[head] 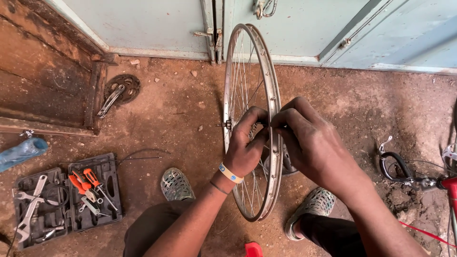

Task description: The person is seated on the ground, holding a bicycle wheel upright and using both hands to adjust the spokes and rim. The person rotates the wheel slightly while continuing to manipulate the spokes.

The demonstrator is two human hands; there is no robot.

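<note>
Wheel (252,119), bare of tyre, stood upright on edge at centre frame, on the dirt floor (181,114) between two sandalled feet. Left hand (245,147) curled around the near side of the rim, fingers clenched among the spokes (240,71) close to the hub. Right hand (309,143) pressed against the rim from the other side, fingers pinched on something small at the rim, too hidden to name. Probably light but stiff in the metal hoop, with thin spokes likely to bend; best gripped at the rim, never by a single spoke. Open tool case (66,200) with wrenches and orange-handled pliers at lower left. Pale blue doors (157,24) across the top.
</note>
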